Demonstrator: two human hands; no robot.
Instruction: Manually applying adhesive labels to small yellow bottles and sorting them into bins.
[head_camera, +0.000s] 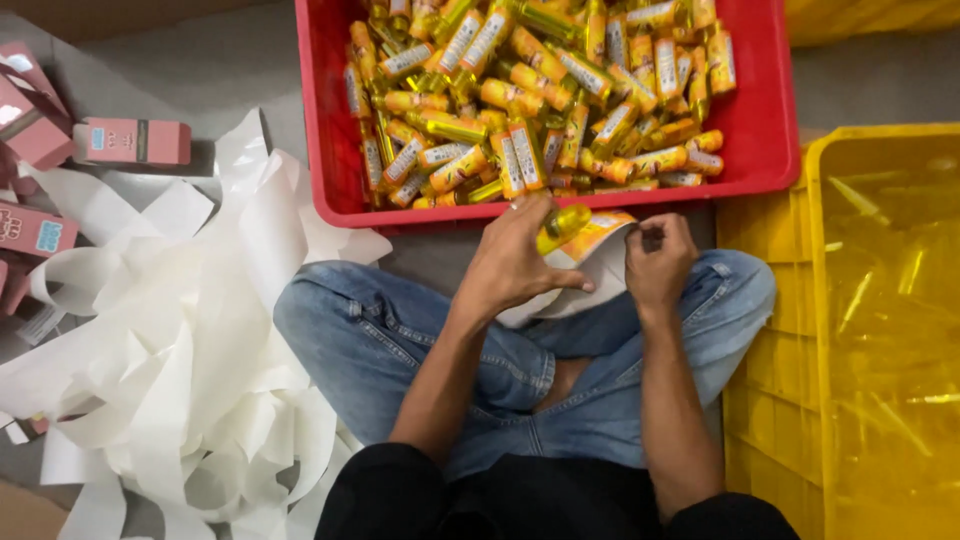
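My left hand (515, 262) grips a small yellow bottle (562, 226) just in front of the red crate (325, 150). My right hand (656, 262) pinches the edge of an orange label (597, 232) on white backing paper next to the bottle. The red crate is heaped with several small yellow bottles (530, 95) that carry orange and white labels. I sit cross-legged in blue jeans, and both hands hover above my lap.
A tangle of white backing paper strips (170, 350) covers the floor at left. Pink cartons (135, 140) lie at the far left. A yellow crate (880, 330) holding several clear plastic-wrapped yellow items stands at right, another yellow crate at top right.
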